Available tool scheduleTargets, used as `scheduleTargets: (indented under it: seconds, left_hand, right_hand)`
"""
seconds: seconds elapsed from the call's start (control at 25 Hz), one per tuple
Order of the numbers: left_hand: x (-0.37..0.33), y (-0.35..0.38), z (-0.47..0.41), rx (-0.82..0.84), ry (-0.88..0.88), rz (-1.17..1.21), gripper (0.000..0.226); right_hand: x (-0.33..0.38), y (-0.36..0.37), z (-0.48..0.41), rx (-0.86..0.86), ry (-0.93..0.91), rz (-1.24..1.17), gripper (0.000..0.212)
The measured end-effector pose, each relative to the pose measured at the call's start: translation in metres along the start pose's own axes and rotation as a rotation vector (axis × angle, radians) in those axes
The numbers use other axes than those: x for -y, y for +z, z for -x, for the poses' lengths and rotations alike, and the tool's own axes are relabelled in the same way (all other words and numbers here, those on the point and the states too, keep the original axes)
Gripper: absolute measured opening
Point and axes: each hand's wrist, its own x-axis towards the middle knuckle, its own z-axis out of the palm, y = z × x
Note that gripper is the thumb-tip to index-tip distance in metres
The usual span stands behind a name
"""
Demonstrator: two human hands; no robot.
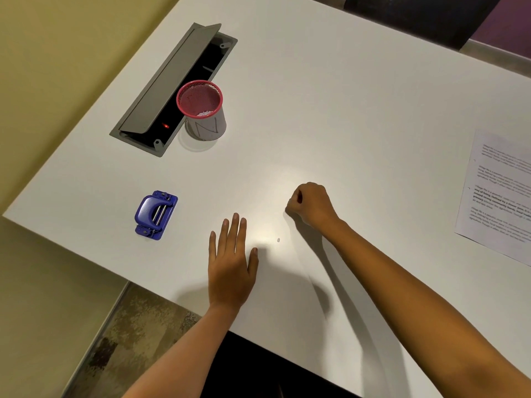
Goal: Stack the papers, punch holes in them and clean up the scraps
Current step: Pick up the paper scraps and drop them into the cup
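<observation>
A blue hole punch stands on the white table at the left. Printed papers lie at the right edge, with punched holes along their left side. A tiny white paper scrap lies between my hands. My left hand rests flat on the table, fingers straight, just left of the scrap. My right hand is curled into a fist with its fingertips down on the table; whether it holds scraps is hidden. A red mesh cup with white scraps inside stands further back.
An open grey cable hatch is set into the table behind the cup, with a red light glowing inside. The table's near edge runs diagonally below my left wrist. A dark chair back shows at the far side.
</observation>
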Motion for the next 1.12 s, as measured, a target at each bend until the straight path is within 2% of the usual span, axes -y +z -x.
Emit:
scheduleTargets:
  seconds: [0.08,0.16,0.36,0.6,0.72,0.88,0.96,1.04,1.12]
  left_hand:
    - [0.001,0.0,0.0,0.003,-0.004,0.003,0.058]
    - [0.0,0.0,0.0,0.009,-0.003,0.005,0.058]
    - [0.0,-0.001,0.0,0.006,-0.005,0.011,0.059]
    - [0.0,-0.002,-0.001,0.017,-0.011,0.016,0.059]
    - [0.0,-0.001,-0.001,0.018,-0.015,0.014,0.058]
    - [-0.001,-0.002,-0.002,0.025,-0.019,0.014,0.06]
    - [-0.002,-0.003,-0.002,0.033,-0.022,0.016,0.059]
    - [-0.001,-0.003,-0.001,0.036,-0.022,0.015,0.059]
    - [-0.001,-0.003,-0.001,0.035,-0.022,0.016,0.06]
  right_hand:
    - [-0.008,-0.003,0.006,-0.104,0.028,-0.201,0.014]
    - [-0.014,-0.004,0.011,-0.194,0.018,-0.252,0.008]
    - [-0.014,0.001,0.012,-0.185,-0.099,-0.14,0.013]
    - [-0.002,0.008,0.015,-0.203,-0.09,0.062,0.01]
    - [0.005,0.01,0.015,-0.147,-0.057,0.229,0.016]
    - [0.008,0.012,0.018,-0.075,-0.051,0.241,0.028]
    - [0.006,0.011,0.019,-0.083,-0.032,0.116,0.03]
    - [-0.004,0.007,0.022,-0.139,0.04,-0.171,0.028]
    - [-0.015,0.004,0.029,-0.231,0.124,-0.358,0.015]
